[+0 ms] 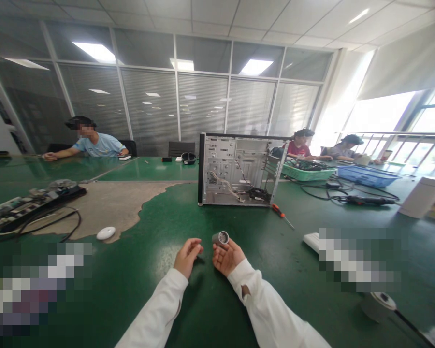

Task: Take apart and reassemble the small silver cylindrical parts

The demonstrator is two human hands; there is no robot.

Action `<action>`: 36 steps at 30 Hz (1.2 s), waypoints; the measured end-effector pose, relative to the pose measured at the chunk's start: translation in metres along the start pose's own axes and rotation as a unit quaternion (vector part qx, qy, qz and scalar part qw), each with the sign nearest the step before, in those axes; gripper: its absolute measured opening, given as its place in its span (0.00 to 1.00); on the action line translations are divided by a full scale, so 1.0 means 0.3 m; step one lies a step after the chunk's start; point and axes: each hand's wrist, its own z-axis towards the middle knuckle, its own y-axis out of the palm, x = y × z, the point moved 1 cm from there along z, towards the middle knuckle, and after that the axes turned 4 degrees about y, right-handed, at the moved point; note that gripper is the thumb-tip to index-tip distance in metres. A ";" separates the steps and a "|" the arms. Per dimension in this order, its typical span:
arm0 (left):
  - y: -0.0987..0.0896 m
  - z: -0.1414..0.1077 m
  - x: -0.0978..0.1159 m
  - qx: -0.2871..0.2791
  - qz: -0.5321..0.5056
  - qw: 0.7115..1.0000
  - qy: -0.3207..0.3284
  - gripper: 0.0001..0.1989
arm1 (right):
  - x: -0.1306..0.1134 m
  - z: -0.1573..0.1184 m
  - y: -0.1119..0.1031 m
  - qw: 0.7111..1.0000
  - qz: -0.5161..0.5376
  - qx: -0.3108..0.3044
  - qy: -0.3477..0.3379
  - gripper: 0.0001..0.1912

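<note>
My right hand (228, 257) holds a short grey cylinder (220, 238) between thumb and fingers, its round end turned up toward the camera; what is inside it is too small to tell. To the left of it, my left hand (189, 257) hovers over the green table (159, 227) with its fingers curled and thumb near the fingertips. Nothing can be made out between them. Beyond both hands stands an open computer case (239, 169) with cables inside. An orange-handled screwdriver (280, 212) lies by its lower right corner.
At the left are circuit boards (32, 203) with cables and a white round object (106, 233). A green basket (308, 173), a blue basket (368, 178), black cables and a white container (422, 197) stand at the right. Several people sit across the table.
</note>
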 end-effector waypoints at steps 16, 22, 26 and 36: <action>0.002 -0.006 0.013 -0.005 0.006 1.000 0.011 0.14 | -0.003 0.002 -0.010 0.999 0.029 -0.017 0.007 0.16; 0.003 -0.006 0.016 -0.002 0.010 1.000 0.010 0.14 | -0.002 0.003 -0.015 0.999 0.034 -0.030 0.016 0.14; 0.003 -0.006 0.015 -0.002 0.013 1.000 0.012 0.14 | -0.005 -0.003 -0.010 0.998 0.043 -0.037 0.014 0.13; 0.001 -0.003 0.007 -0.012 0.011 1.000 0.011 0.14 | -0.017 -0.012 0.001 0.997 0.071 -0.027 -0.023 0.10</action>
